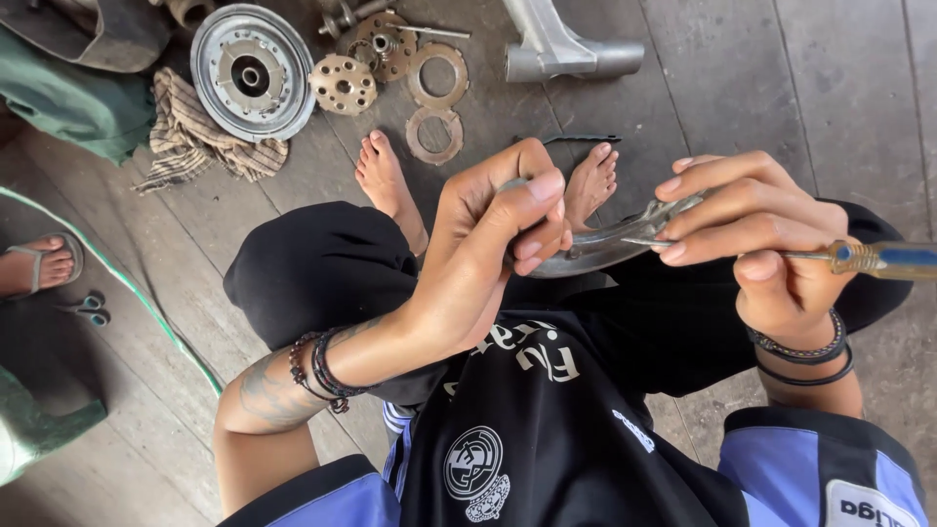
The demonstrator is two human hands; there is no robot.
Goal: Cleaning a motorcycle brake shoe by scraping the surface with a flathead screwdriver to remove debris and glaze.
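From the head camera I see my left hand (pixel 498 244) closed on the near end of a curved grey metal part (pixel 595 249), thumb on top and fingers curled beneath it, so the part juts out to the right from that fist. My right hand (pixel 756 234) is wrapped round a screwdriver (pixel 878 259) with a clear amber and blue handle; the handle sticks out past the palm toward the right edge of the view, and the thin shaft runs left under my fingers to meet the curved part. The two hands sit close together, with the metal part bridging the gap between them, held above my lap and black shorts, not resting on the floor.

Beyond my bare feet, on the wooden plank floor (pixel 781 88), lie other pieces: a large round metal drum (pixel 252 70) near the far left, partly on a striped cloth (pixel 195 146), a small perforated disc (pixel 344 84) just beside it, two flat rings (pixel 435 107) touching one another, and a grey cast arm (pixel 561 49) toward the far middle. At the left edge another person's sandalled foot (pixel 34 263) shows, with small scissors (pixel 90 307) just beside it.
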